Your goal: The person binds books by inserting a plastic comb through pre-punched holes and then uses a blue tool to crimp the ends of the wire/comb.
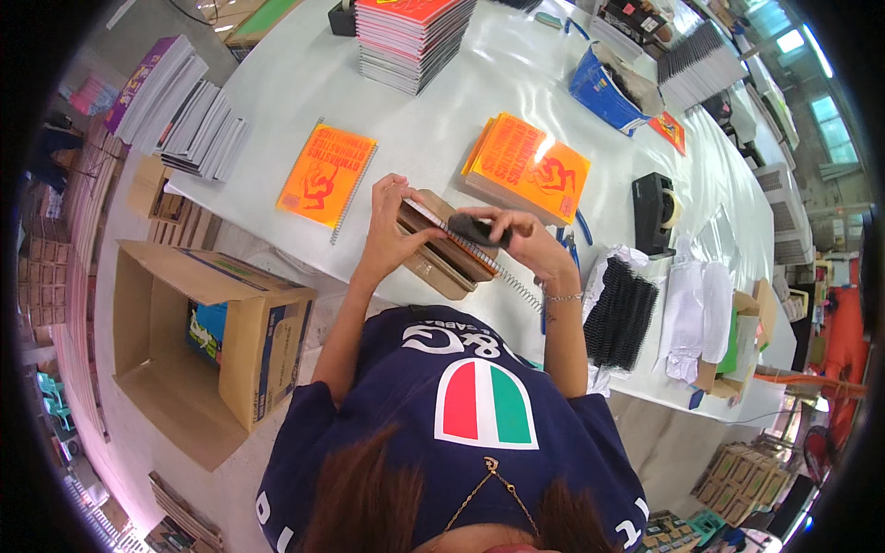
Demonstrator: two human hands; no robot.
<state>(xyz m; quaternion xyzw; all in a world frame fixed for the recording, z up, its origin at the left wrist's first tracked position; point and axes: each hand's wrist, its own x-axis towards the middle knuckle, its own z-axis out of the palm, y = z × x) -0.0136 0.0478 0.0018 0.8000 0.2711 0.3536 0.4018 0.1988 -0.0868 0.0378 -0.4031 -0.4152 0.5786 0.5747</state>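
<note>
Close to my body, a notebook [430, 217] stands on edge in a brown slotted holder [441, 276], its bound edge up. A metal spiral coil [522, 289] runs along that edge and sticks out past its right end. My left hand [391, 229] is closed on the notebook's left end, thumb and fingers on either side. In my right hand [532, 243] is a dark oval object [475, 229], pressed against or just over the bound edge; its kind I cannot make out. An orange spiral notebook [324, 175] lies beyond my left hand. Orange covers [530, 164] top a stack beyond my right.
Blue-handled pliers [570, 245] and a black tape dispenser [653, 214] lie right. Black coils [622, 313] rest on white wrapping. A blue bin [604, 97] and a tall notebook stack [412, 51] stand farther back. An open cardboard box [267, 346] is at left, below the table edge.
</note>
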